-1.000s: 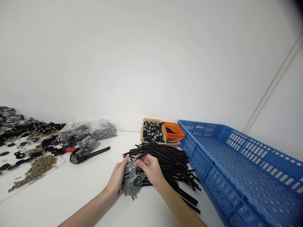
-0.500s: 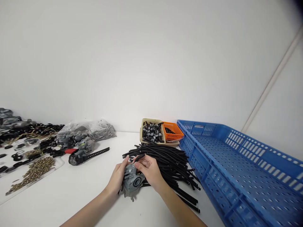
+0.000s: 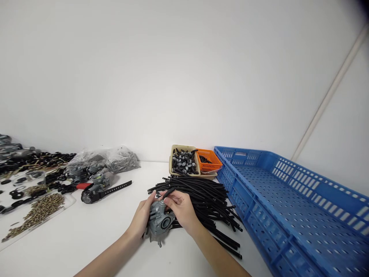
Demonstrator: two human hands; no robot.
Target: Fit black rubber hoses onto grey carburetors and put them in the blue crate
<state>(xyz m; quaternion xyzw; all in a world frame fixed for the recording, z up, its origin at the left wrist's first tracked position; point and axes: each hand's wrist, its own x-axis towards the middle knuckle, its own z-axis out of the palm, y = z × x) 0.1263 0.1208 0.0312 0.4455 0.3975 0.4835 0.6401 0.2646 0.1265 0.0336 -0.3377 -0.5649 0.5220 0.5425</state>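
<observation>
My left hand [image 3: 141, 220] grips a grey metal carburetor body [image 3: 159, 225] from its left side, holding it just above the white table [image 3: 95, 231]. My right hand [image 3: 181, 209] is closed in a pinch on a short black rubber hose [image 3: 168, 191] at the top of the carburetor, where a small fitting sticks up. Right behind both hands lies a heap of black rubber hoses [image 3: 204, 198].
A large blue slotted crate [image 3: 288, 207] fills the right side. A beige bin of black-and-silver parts [image 3: 183, 161] and an orange basket [image 3: 210, 160] stand behind the hoses. At left are more carburetors [image 3: 95, 184], bagged parts [image 3: 115, 157], brass screws [image 3: 37, 209] and black rings.
The view has drifted slightly, so everything sits a little further left. Both hands stay on the carburetor, the right fingers shifting slightly at the hose.
</observation>
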